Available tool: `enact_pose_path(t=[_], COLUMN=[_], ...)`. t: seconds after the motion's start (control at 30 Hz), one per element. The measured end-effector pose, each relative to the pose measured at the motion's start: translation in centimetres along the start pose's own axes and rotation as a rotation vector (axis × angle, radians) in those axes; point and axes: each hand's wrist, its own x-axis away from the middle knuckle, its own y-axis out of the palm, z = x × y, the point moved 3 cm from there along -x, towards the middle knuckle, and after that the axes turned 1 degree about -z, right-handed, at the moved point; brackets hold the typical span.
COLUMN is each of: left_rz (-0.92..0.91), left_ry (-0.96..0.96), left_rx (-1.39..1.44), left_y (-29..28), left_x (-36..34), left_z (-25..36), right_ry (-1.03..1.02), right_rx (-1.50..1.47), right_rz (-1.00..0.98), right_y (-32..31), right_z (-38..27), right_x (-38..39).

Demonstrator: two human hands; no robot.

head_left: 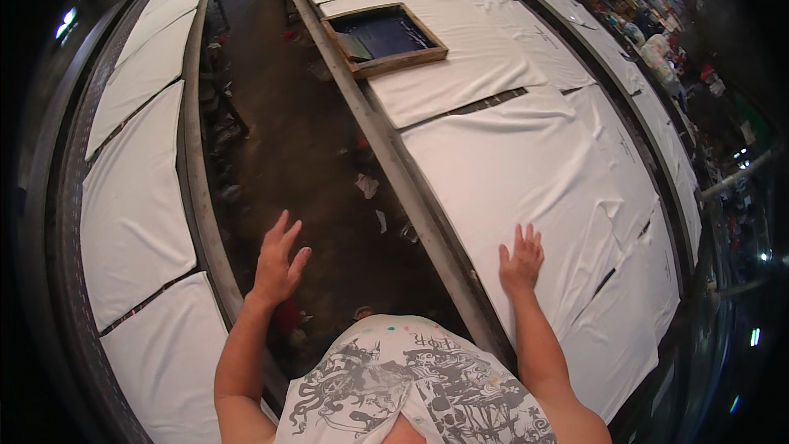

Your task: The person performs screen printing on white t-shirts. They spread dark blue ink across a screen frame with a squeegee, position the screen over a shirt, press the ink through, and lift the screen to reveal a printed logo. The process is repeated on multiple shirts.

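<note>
My left hand [279, 259] is raised over the dark aisle, fingers apart, holding nothing. Above the near edge of the right-hand table is my right hand [520, 259], its fingers spread and nothing in them. Beneath or beside it lies a white cloth panel [501, 164] with folds and wrinkles; whether the hand touches it I cannot tell. Farther along the same table, a wooden-framed printing screen [403, 62] with a dark blue inside rests on another white cloth [485, 49]. A greenish flat piece [353, 48] leans inside its near left corner.
A long table on the left carries a row of white cloth panels [136, 214]. Between the tables runs a dark floor aisle [283, 131] with scraps, among them a pale rag [366, 186]. The right table's edge rail [386, 148] borders it. Cluttered goods [657, 57] fill the far right.
</note>
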Motion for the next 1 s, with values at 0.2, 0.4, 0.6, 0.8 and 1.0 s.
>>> enact_pose_path(t=[0.2, 0.4, 0.6, 0.8, 1.0], left_rz=[-0.021, -0.064, -0.082, -0.051, -0.043], left_ry=[-0.007, 0.052, 0.157, 0.341, 0.537], left_rx=[0.012, 0.038, 0.078, 0.125, 0.162], left_y=[-0.7, -1.3, -3.1, -3.5, -2.1], left_x=[-4.8, -16.5, -31.6, -45.0, -57.8], left_z=[-2.8, -6.3, -10.4, -10.9, -12.8], right_ry=[0.005, 0.075, 0.182, -0.272, -0.367], right_rx=[-0.003, 0.019, -0.132, -0.156, -0.352], right_rz=[-0.01, 0.051, 0.418, 0.394, 0.42], right_y=[-0.4, -0.6, 0.4, -3.6, -5.4], right_z=[0.3, -0.3, -6.6, -18.5, -27.8], right_x=[0.5, -1.0, -14.8, -29.0, -35.1])
